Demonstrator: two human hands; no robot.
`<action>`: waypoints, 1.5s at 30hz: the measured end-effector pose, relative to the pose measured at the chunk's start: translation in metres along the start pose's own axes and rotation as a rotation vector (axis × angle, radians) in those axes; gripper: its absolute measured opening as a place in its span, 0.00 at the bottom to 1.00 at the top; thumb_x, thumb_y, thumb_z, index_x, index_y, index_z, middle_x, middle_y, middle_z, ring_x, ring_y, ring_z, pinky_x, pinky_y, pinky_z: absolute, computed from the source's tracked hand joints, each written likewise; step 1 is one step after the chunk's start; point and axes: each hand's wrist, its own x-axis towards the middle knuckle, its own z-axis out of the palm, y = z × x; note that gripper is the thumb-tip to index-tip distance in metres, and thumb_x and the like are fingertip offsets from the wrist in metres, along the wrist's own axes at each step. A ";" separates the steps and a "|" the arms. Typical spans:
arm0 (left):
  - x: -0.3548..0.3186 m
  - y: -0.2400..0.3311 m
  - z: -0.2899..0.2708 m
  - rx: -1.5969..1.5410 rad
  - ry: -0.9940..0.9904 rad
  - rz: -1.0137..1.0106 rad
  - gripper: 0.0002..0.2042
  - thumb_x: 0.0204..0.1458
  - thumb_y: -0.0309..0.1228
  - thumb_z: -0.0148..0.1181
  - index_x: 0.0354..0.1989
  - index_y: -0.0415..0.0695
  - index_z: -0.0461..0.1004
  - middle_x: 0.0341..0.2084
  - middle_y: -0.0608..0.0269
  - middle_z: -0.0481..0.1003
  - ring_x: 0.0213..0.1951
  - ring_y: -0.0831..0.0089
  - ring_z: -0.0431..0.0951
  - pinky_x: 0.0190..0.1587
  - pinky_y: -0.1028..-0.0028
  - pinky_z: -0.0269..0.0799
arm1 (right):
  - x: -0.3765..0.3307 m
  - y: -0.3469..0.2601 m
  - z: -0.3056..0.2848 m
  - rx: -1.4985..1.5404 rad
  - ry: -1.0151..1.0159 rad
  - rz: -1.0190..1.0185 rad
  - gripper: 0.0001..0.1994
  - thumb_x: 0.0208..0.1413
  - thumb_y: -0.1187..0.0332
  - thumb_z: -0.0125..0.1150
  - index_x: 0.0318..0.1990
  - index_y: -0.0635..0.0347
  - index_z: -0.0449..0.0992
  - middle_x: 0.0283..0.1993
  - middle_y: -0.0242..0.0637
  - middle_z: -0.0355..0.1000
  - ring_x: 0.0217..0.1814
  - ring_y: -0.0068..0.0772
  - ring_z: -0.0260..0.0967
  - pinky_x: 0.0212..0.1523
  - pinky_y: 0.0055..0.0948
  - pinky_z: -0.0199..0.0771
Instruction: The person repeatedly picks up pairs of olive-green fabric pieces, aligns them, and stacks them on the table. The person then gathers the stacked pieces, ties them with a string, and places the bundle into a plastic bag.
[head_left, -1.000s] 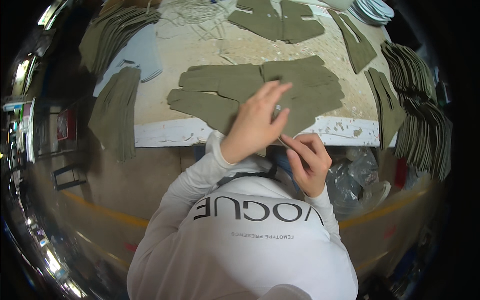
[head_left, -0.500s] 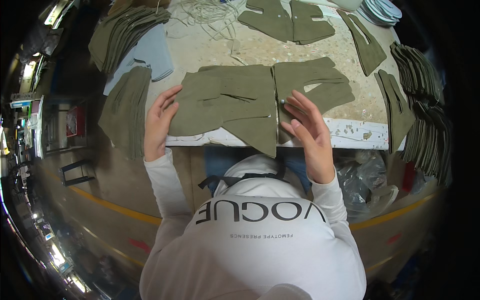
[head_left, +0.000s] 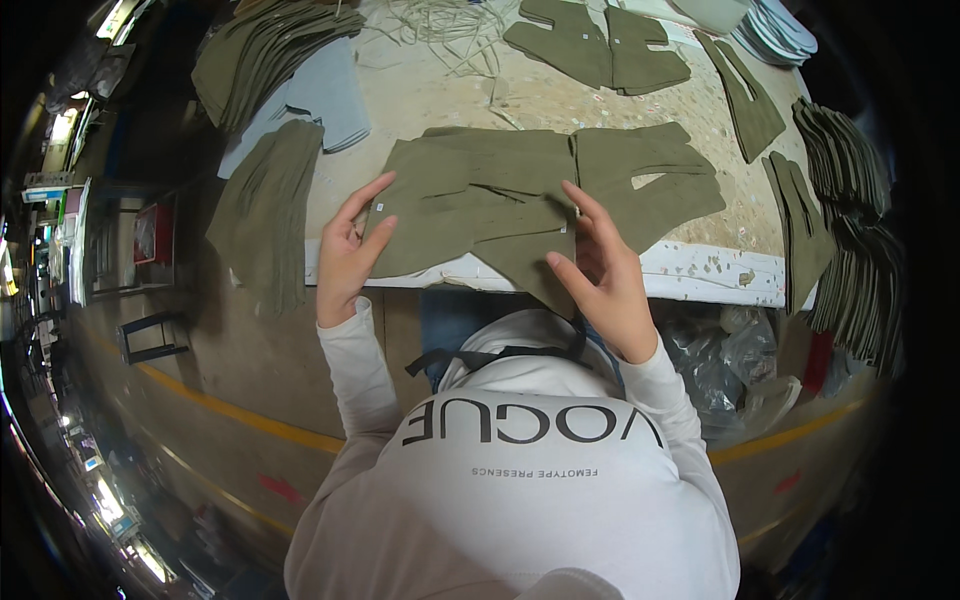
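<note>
From my head camera, looking down: olive fabric pieces (head_left: 440, 220) lie across the near edge of the worktable (head_left: 430, 95), one corner drooping over. My left hand (head_left: 348, 265) is at their left end, thumb and fingers spread beside a small white sticker (head_left: 379, 208). My right hand (head_left: 613, 288), also spread, is over their middle; I cannot tell whether it presses down.

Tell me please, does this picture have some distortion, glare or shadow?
Head view: the yellow floor stripe looks curved and the corners go black; head view: lamps glare along the left edge; head view: a soft shadow falls on the olive cloth beside the right hand.
</note>
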 end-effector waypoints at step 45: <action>-0.043 -0.008 0.017 0.081 0.190 -0.067 0.21 0.55 0.14 0.52 0.58 0.38 0.71 0.48 0.65 0.75 0.36 0.86 0.73 0.34 0.86 0.67 | -0.001 -0.085 -0.050 0.102 -0.016 -0.393 0.30 0.51 0.72 0.59 0.63 0.76 0.64 0.66 0.53 0.63 0.69 0.41 0.59 0.71 0.34 0.51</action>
